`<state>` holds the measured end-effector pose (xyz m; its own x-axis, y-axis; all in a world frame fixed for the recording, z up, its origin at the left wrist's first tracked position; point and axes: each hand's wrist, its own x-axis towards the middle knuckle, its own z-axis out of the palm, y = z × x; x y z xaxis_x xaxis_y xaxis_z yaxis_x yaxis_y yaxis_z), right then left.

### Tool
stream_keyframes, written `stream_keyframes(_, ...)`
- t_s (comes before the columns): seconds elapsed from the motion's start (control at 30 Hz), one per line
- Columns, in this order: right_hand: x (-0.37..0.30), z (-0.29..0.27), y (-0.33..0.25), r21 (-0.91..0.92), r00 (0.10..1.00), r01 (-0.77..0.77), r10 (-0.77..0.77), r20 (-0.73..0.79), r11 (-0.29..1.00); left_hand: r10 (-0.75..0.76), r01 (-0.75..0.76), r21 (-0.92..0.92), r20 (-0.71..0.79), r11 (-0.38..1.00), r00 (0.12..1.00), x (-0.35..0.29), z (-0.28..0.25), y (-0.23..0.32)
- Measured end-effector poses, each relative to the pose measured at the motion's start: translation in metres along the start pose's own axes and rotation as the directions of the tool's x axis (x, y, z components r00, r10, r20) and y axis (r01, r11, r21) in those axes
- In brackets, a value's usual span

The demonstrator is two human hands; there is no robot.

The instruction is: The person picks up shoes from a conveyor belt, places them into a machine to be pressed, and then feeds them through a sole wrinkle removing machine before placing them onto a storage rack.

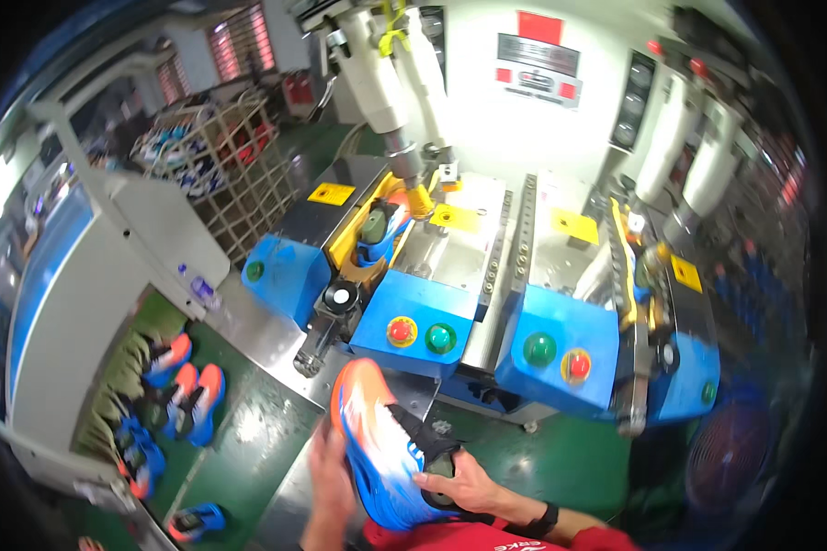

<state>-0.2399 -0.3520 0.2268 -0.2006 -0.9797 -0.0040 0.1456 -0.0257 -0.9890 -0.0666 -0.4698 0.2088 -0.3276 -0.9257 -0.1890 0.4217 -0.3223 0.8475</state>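
In front of the blue control box (415, 317), the right hand (469, 483) grasps the running shoe (377, 459), probably light and soft-topped, at its collar (442, 501), a sensible place, the left hand (332, 482) unclenched beside it.

A purple-capped bottle (202, 290) sits beside a pale panel (164, 225), with a grid-sided cage (237, 208) beyond.

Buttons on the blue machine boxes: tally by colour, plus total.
Red buttons: 2
Green buttons: 4
Total: 6
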Motion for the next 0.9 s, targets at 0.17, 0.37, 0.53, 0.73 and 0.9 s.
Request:
stream_keyframes(0.17,0.035,-0.051,-0.04,-0.157,0.977,-0.213,0.21,-0.034,0.964,0.204,-0.333,0.476,0.303,0.814,0.931,0.239,0.054,0.043)
stream_keyframes(0.37,0.105,-0.041,-0.051,-0.084,0.935,-0.255,0.224,-0.275,0.963,-0.214,-0.424,0.904,0.426,0.056,0.879,0.451,0.186,0.015)
stream_keyframes(0.53,0.136,-0.045,-0.041,0.131,0.823,-0.371,0.391,-0.413,0.919,-0.414,-0.119,0.836,0.383,0.536,0.826,0.521,0.16,0.009)
stream_keyframes(0.73,0.198,-0.037,-0.051,-0.089,0.817,-0.426,0.341,-0.466,0.9,-0.252,0.097,0.319,0.49,0.943,0.835,0.45,0.042,0.122)
stream_keyframes(0.9,0.389,-0.037,-0.08,0.586,0.713,-0.504,0.689,-0.132,0.634,0.188,-0.188,-0.016,0.045,0.982,0.981,0.309,-0.182,0.102)
